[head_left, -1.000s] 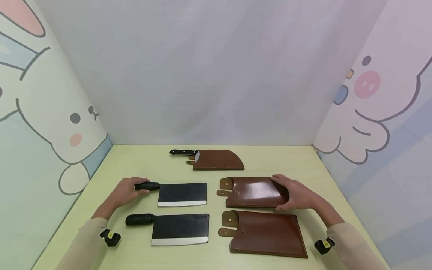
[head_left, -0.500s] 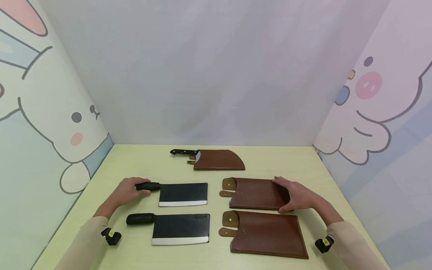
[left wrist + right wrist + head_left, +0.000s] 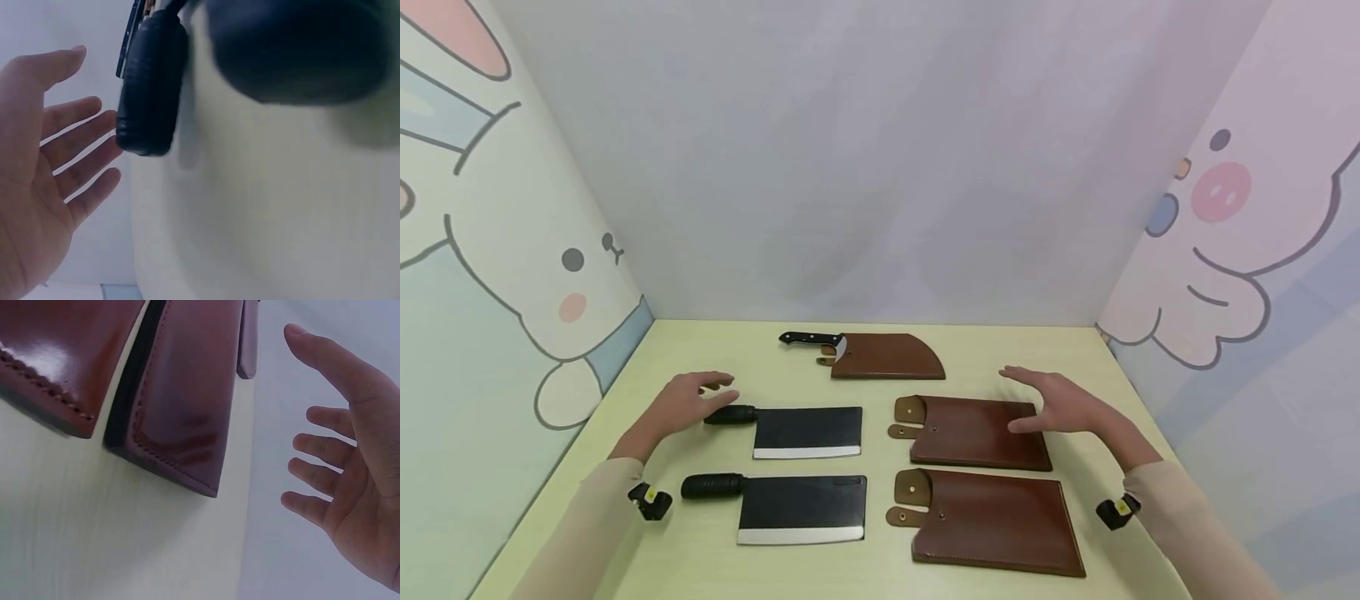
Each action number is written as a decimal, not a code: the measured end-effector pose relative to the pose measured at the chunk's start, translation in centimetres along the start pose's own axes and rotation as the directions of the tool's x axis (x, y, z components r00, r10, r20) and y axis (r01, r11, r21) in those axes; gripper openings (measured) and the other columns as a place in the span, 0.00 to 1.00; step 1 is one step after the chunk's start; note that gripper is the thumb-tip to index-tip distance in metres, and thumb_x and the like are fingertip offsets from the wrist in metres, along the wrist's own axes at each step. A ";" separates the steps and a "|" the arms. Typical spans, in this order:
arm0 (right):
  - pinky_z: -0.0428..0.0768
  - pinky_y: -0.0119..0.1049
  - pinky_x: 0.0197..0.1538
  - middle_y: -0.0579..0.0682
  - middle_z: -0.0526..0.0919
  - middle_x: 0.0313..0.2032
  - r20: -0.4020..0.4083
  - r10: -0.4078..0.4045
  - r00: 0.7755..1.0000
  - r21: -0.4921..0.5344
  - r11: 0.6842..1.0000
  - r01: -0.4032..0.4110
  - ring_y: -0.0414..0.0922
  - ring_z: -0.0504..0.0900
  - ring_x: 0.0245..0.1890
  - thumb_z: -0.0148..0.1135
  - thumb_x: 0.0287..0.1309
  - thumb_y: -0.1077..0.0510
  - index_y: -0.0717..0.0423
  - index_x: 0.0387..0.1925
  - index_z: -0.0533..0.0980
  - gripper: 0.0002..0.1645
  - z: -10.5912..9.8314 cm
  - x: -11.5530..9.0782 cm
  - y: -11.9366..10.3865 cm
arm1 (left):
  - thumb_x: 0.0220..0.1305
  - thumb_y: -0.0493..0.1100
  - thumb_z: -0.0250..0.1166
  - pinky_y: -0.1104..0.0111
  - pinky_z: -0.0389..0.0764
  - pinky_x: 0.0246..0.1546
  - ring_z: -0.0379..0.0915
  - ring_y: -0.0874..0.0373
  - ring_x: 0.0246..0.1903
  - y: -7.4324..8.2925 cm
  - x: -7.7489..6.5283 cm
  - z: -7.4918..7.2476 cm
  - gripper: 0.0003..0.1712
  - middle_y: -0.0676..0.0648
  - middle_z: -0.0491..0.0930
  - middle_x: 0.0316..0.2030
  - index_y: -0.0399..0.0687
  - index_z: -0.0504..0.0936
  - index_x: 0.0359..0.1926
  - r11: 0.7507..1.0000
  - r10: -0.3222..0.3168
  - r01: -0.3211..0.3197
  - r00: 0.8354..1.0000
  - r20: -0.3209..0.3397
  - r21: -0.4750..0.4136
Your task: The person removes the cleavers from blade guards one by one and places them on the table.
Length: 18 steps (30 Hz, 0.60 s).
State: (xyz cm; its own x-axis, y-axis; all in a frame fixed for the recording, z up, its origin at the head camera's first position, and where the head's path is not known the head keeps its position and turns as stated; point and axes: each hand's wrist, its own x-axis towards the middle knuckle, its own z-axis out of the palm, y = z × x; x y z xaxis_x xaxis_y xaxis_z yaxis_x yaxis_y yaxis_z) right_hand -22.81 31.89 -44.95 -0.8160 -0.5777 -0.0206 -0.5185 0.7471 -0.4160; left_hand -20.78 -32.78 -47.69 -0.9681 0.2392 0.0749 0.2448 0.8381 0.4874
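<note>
My left hand (image 3: 683, 404) hovers with spread fingers above the black handle of the upper cleaver (image 3: 808, 432); in the left wrist view that handle (image 3: 153, 87) lies apart from the fingers. A second cleaver (image 3: 802, 504) lies flat below it, blade pointing right. My right hand (image 3: 1060, 402), also empty with fingers extended, is over the right end of the upper brown leather knife sheath (image 3: 973, 429). The right wrist view shows a gap between the fingers and that sheath (image 3: 184, 394). A larger brown sheath (image 3: 996, 521) lies nearer, its snap straps pointing left.
At the back of the pale yellow table (image 3: 715, 350) lies a black-handled knife (image 3: 811, 338) in a brown sheath (image 3: 887, 357). A grey-white wall (image 3: 880, 167) rises behind, with cartoon-printed panels (image 3: 490, 250) on both sides.
Both hands have lifted away, the left off the upper cleaver's handle and the right off the upper sheath. Earlier, that sheath shifted slightly right and toward the near one.
</note>
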 end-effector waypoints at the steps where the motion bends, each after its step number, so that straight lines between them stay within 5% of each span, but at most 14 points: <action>1: 0.72 0.63 0.64 0.61 0.66 0.74 0.005 0.000 1.000 0.002 1.000 0.000 0.63 0.67 0.71 0.75 0.54 0.34 0.58 0.76 0.64 0.57 -0.1 0.3 -0.1 | 0.72 0.60 0.63 0.44 0.79 0.53 0.79 0.37 0.55 0.2 0.3 -0.1 0.33 0.35 0.81 0.58 0.38 0.80 0.63 1.000 0.006 -0.006 1.000 0.003 0.007; 10: 0.71 0.62 0.66 0.56 0.69 0.73 -0.010 -0.012 1.000 0.024 1.000 0.012 0.60 0.68 0.72 0.75 0.55 0.36 0.54 0.75 0.65 0.54 -0.2 4.0 -1.7 | 0.73 0.63 0.60 0.41 0.78 0.53 0.79 0.34 0.55 2.6 3.3 -0.5 0.38 0.32 0.77 0.62 0.38 0.74 0.69 0.998 0.024 -0.024 1.000 -0.001 0.052; 18: 0.69 0.60 0.69 0.54 0.67 0.74 -0.077 0.011 0.997 0.057 0.998 -0.006 0.57 0.66 0.74 0.71 0.50 0.25 0.50 0.76 0.64 0.60 1.3 7.5 -3.1 | 0.71 0.57 0.65 0.38 0.70 0.62 0.69 0.32 0.65 4.7 6.2 0.7 0.40 0.30 0.69 0.69 0.36 0.68 0.72 0.999 0.018 -0.017 0.999 -0.029 0.034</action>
State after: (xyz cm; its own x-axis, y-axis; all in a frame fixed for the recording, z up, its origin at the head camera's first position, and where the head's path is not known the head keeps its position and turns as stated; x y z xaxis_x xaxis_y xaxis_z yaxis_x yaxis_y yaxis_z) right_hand -27.00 24.77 -44.94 -0.8388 -0.5426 0.0450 -0.4977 0.7308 -0.4671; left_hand -25.62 -27.00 -45.54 -0.9646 0.2403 0.1086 0.2632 0.8502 0.4559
